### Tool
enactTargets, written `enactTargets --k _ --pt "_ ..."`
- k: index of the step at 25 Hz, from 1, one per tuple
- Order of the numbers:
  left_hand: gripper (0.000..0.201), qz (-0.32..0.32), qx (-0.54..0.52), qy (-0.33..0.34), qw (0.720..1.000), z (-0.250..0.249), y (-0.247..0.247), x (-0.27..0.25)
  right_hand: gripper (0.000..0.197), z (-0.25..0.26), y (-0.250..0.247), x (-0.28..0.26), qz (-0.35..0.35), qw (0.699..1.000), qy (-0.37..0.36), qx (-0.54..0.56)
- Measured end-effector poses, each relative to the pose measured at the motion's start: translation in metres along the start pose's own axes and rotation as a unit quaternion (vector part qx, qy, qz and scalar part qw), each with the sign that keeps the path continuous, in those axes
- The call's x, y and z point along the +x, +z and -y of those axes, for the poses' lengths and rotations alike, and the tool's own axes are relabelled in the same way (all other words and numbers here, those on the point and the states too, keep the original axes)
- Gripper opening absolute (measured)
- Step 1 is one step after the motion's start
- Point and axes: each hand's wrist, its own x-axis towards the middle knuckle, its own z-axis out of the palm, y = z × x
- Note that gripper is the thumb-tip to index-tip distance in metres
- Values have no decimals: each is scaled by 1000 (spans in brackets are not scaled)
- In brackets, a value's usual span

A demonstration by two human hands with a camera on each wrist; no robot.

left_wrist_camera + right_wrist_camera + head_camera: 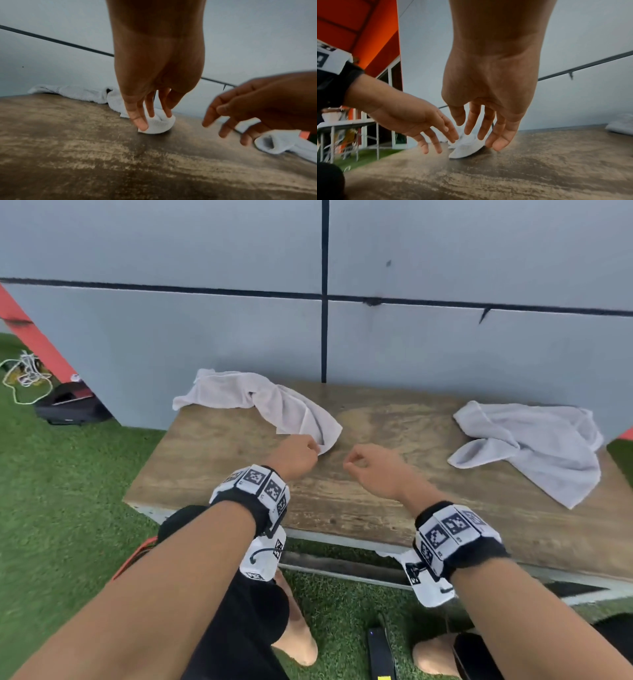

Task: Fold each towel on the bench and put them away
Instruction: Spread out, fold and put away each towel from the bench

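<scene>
So two towels are on the wooden worktop [376, 501], both crumpled and not yet folded. The left towel [260, 402] runs from the back left corner toward the middle, with its far end drooping past the worktop edge. The right towel [534, 446] sits bunched well apart at the right side.

The left hand [294, 455] has its fingers [137, 119] pinching the near corner of the left towel, pressed right down on the wood. The right hand [373, 470] hovers just beside it, fingers loosely curled and holding nothing.

What could go sideways, I'd guess: it's only a small corner pinch, so a quick tug could slip it free. And with the far end already hanging over the edge, pulling at the wrong angle might drag the whole thing onto the grass [68, 508]. It's twisted too, so a one-handed lift probably just leaves it roped up unless the right hand grabs another corner.
</scene>
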Motion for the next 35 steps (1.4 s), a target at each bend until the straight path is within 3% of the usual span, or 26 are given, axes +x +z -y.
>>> enactTargets --k 3,6,9,12,14,18,20,22,24,27,29,30,32,34,35 --pt "38 -1 -11 -9 1000 5 12 21 26 -4 9 34 12 1000 -7 -14" --pt "45 22 40 -17 999 11 22 35 41 -9 16 58 29 999 -10 -11" --pt "16 -21 30 -37 999 12 31 41 53 -16 24 73 12 1000 -20 -11" --pt "29 -41 -21 -10 999 11 36 44 64 -22 31 80 11 1000 -18 -12" --pt "27 -55 -19 43 997 3 37 46 55 -25 33 79 5 1000 -16 -21" --pt "19 -122 -134 122 976 -7 36 40 20 -29 23 67 -119 990 -76 0" --pt "33 -97 -155 153 971 -11 27 34 7 -30 8 51 -162 981 -83 72" --pt "37 -60 -94 162 981 -16 15 32 10 -36 -13 29 -203 971 -75 105" --pt "27 -59 -4 149 987 -18 5 31 15 -53 -34 9 -265 952 -31 152" --pt "28 -75 -21 131 988 -11 2 26 25 -83 -65 -10 -332 921 76 186" --pt "26 -61 -67 136 987 -19 7 20 12 -95 -72 -20 -313 932 139 120" --pt "27 -51 -84 152 983 -29 10 16 34 -96 -70 -24 -304 942 131 63" --pt "28 -21 -90 198 976 -53 17 8 61 -90 -57 -26 -263 964 28 -14" --pt "31 9 -81 241 967 -73 21 4 62 -79 -42 -24 -181 979 -65 -71" --pt "30 17 -75 252 965 -80 22 3 57 -78 -37 -22 -154 982 -76 -82"
